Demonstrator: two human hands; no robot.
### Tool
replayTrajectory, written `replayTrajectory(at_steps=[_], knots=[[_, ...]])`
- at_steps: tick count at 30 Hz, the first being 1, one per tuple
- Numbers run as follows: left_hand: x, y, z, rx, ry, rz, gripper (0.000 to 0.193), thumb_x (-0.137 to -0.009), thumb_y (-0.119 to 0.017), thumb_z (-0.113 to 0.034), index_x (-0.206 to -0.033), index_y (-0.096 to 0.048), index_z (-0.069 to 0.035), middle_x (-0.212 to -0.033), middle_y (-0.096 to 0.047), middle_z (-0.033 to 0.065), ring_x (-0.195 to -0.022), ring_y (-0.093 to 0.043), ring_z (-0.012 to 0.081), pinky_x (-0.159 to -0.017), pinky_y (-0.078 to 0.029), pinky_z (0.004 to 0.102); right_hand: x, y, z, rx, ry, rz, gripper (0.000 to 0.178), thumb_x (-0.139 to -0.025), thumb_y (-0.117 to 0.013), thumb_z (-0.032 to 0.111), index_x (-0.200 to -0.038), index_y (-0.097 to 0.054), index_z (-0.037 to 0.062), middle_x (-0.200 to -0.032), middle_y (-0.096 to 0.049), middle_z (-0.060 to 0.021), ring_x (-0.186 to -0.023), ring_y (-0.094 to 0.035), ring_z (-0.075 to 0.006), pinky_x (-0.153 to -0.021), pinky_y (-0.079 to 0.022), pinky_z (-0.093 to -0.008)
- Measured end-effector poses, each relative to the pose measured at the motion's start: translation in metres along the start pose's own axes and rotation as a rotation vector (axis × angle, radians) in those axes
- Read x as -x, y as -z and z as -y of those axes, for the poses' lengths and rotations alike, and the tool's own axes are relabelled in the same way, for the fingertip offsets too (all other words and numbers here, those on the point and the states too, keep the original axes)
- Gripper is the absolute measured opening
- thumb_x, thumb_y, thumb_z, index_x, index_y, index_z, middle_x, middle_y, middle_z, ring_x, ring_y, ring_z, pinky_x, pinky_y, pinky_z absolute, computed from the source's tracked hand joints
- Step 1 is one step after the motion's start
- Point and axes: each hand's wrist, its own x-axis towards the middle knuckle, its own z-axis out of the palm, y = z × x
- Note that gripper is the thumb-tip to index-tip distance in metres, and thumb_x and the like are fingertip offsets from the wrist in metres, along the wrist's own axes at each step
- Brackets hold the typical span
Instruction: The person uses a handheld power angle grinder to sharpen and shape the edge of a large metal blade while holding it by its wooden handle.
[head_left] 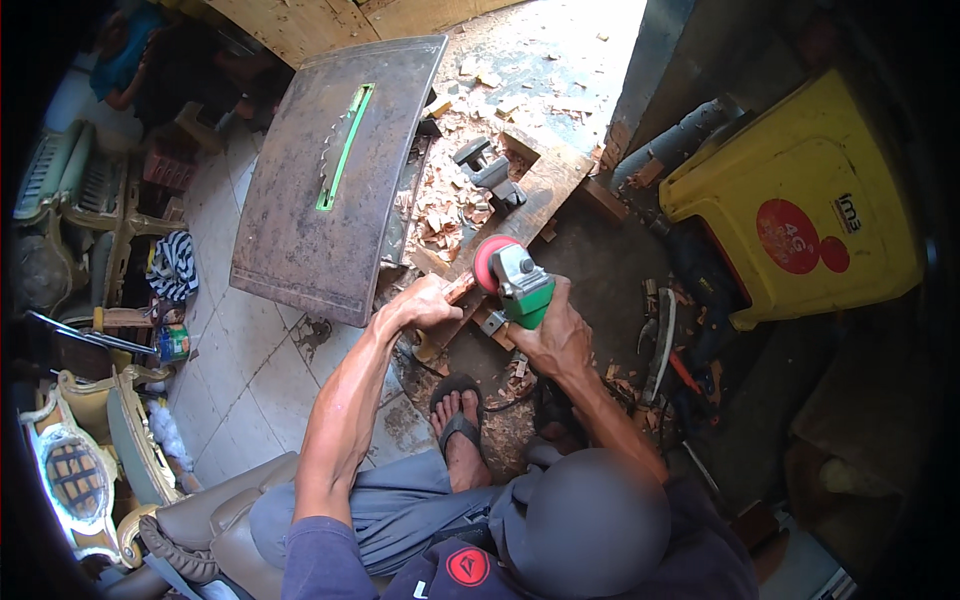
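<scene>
My right hand is wrapped round the green body of an angle grinder with a grey metal head. Its red disc faces left. A small piece of reddish wood is pinched in my left hand, its far end right up against the disc; whether they touch I cannot make out. Beneath both hands lies a wooden board, partly hidden by the grinder. A grey metal clamp-like fitting sits on this board beyond the grinder, among wood chips.
Left of my hands stands a dark table saw top with its toothed blade raised in a green-edged slot. A yellow plastic stool lies tipped at the right. Carved chair frames stand far left. Another person is at the upper left.
</scene>
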Motion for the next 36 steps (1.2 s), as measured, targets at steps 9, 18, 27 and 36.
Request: replayTrajectory(at_steps=[9, 18, 27, 36], knots=[[-0.008, 0.003, 0.002, -0.080, 0.025, 0.014, 0.041, -0.077, -0.074, -0.032, -0.083, -0.056, 0.003, -0.068, -0.053, 0.0150, -0.066, -0.051, 0.0210, -0.062, -0.044, 0.0418, -0.004, 0.002, 0.002, 0.021, -0.070, 0.012, 0.078, -0.080, -0.077, 0.035, -0.139, -0.035, 0.0055, -0.112, -0.070, -0.0302, -0.102, -0.069, -0.0514, -0.088, -0.053, -0.0569], [-0.011, 0.005, 0.011, -0.023, -0.023, 0.004, 0.044, -0.077, -0.073, -0.034, -0.086, -0.056, 0.006, -0.069, -0.054, 0.0197, -0.064, -0.051, 0.0251, -0.062, -0.044, 0.0442, 0.006, 0.002, 0.009, 0.008, -0.017, 0.005, 0.076, -0.080, -0.076, 0.033, -0.138, -0.036, 0.0053, -0.113, -0.069, -0.0309, -0.103, -0.069, -0.0518, -0.088, -0.053, -0.0568], [-0.015, -0.003, 0.023, 0.080, 0.055, 0.000, 0.028, -0.078, -0.073, -0.024, -0.092, -0.059, -0.005, -0.070, -0.053, 0.0027, -0.064, -0.048, 0.0125, -0.056, -0.041, 0.0343, 0.010, -0.012, 0.004, 0.007, 0.093, -0.046, 0.084, -0.081, -0.081, 0.043, -0.139, -0.036, 0.0035, -0.116, -0.068, -0.0307, -0.101, -0.069, -0.0517, -0.085, -0.053, -0.0570], [0.008, -0.011, 0.012, 0.713, -0.108, 0.065, 0.072, -0.094, -0.054, -0.079, -0.115, -0.056, -0.010, -0.076, -0.042, -0.0034, -0.059, -0.047, 0.0080, -0.051, -0.042, 0.0262, 0.011, 0.000, 0.004, -0.028, -0.004, -0.078, 0.082, -0.079, -0.080, 0.034, -0.141, -0.035, 0.0048, -0.112, -0.069, -0.0302, -0.099, -0.069, -0.0519, -0.086, -0.054, -0.0565]])
